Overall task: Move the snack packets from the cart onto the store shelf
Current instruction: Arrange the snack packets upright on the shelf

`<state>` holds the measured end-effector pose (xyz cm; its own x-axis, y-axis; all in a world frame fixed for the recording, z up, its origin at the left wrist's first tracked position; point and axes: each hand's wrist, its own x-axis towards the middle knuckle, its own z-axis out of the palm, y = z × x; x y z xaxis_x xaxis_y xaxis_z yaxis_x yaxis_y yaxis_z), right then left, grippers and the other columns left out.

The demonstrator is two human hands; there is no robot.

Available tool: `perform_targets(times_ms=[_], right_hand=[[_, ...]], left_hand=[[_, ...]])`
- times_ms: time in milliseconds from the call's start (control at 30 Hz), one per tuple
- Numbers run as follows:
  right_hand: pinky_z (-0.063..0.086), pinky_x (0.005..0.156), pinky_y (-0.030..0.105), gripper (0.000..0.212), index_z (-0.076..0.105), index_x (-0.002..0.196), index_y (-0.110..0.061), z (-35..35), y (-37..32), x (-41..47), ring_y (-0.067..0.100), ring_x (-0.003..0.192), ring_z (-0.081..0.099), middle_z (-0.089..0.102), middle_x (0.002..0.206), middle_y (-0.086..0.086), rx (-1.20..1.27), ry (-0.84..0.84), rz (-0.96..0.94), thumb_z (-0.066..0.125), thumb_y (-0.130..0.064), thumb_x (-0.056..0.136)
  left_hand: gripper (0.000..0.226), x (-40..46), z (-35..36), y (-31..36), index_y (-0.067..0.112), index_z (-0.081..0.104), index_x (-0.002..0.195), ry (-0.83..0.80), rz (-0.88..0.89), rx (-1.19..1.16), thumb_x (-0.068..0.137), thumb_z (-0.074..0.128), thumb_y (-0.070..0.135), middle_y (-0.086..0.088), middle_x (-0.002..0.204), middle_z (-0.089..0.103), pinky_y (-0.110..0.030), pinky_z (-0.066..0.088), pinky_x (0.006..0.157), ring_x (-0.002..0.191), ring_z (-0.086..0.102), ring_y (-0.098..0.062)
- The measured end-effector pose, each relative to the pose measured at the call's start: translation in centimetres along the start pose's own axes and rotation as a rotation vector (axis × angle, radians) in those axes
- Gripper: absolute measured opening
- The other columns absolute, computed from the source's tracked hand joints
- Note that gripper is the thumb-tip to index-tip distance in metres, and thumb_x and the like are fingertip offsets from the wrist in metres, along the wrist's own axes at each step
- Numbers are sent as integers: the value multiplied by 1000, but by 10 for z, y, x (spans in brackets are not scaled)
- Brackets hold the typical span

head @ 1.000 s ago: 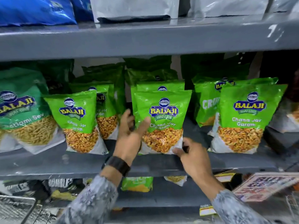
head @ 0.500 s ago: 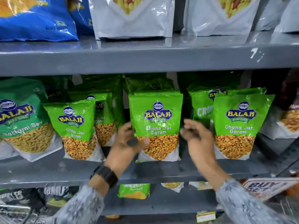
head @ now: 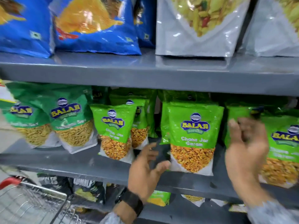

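The green snack packet (head: 193,136) stands upright, label outward, between the empty, wide-gripped left hand (head: 145,173) and right hand (head: 247,152).

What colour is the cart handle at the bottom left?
Red; the cart handle shows in the head view, above the wire basket.

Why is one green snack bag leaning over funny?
The Chana Jor Garam packet left of the middle one tilts sideways, its top tipped left, while the middle packet stands straight. The two Sev packets further left also slouch. Nothing looks torn or spilled.
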<state>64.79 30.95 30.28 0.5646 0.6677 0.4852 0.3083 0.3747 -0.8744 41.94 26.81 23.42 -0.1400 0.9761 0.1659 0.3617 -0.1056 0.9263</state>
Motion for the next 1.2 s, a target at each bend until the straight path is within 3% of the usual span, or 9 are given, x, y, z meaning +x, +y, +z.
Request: perform_targets(times_ms=[133, 267, 333, 467, 600, 667, 800, 1000, 1200], right_hand=[[51, 76, 16, 13, 70, 91, -26, 44, -12, -108, -4, 79, 63, 71, 84, -16, -86, -379, 3, 76, -16, 87], [52, 94, 41, 80, 61, 130, -33, 127, 7, -161, 19, 115, 63, 70, 120, -8, -468, -888, 129, 71, -73, 61], [46, 101, 48, 90, 53, 136, -34, 154, 11, -169, 22, 130, 53, 63, 132, -6, -594, -987, 179, 70, -80, 60], [32, 90, 44, 55, 57, 127, -30, 167, 14, -167, 26, 132, 52, 66, 131, -1, -624, -926, 256, 72, -57, 82], [38, 81, 43, 33, 63, 114, -24, 148, 30, -160, 33, 118, 60, 72, 113, 6, -664, -758, 173, 68, -44, 88], [42, 83, 46, 33, 64, 106, -22, 143, 37, -160, 34, 113, 61, 72, 106, 7, -655, -741, 167, 69, -49, 86], [42, 83, 47, 27, 61, 94, -23, 141, 41, -166, 35, 106, 60, 70, 96, 5, -609, -719, 113, 70, -47, 86], [45, 81, 48, 36, 40, 69, -35, 140, 51, -171, 31, 94, 58, 46, 74, -17, -546, -669, 95, 71, -41, 86], [42, 83, 44, 34, 43, 67, -35, 142, 51, -172, 27, 96, 59, 60, 77, -12, -538, -638, 116, 70, -38, 87]], left_hand=[[20, 27, -96, -8, 27, 55, 103, 557, 1, -67, 91, 70, 25, 6, 92, 70, -36, 54, 74, 83, 66, -17], [45, 68, -142, -14, 18, 46, 138, 429, -174, -294, 96, 62, 22, -1, 123, 54, -36, 45, 107, 115, 54, -19], [57, 79, -146, -12, 17, 39, 150, 300, -220, -272, 98, 60, 27, 4, 130, 51, -33, 40, 112, 125, 51, -14], [8, 95, -153, -9, 23, 63, 103, 211, -142, -175, 96, 64, 25, 13, 93, 68, -16, 48, 84, 86, 63, -1], [15, 106, -151, -11, 6, 65, 86, 190, -103, -149, 92, 69, 19, 9, 83, 70, -27, 49, 79, 78, 61, -8], [7, 105, -145, -6, 11, 69, 99, 142, -100, -212, 92, 68, 13, 14, 88, 74, -25, 56, 82, 89, 70, -9], [69, 113, -145, 18, 28, 46, 142, 274, -70, -372, 81, 78, 25, 6, 120, 70, -30, 50, 98, 116, 64, -16], [25, 141, -144, 55, 24, 77, 109, -123, 256, 613, 92, 65, 38, 3, 115, 77, -23, 47, 89, 109, 69, -17], [33, 138, -138, 41, 28, 75, 114, 36, 334, 553, 87, 68, 45, 2, 120, 76, -31, 53, 95, 111, 70, -18]])
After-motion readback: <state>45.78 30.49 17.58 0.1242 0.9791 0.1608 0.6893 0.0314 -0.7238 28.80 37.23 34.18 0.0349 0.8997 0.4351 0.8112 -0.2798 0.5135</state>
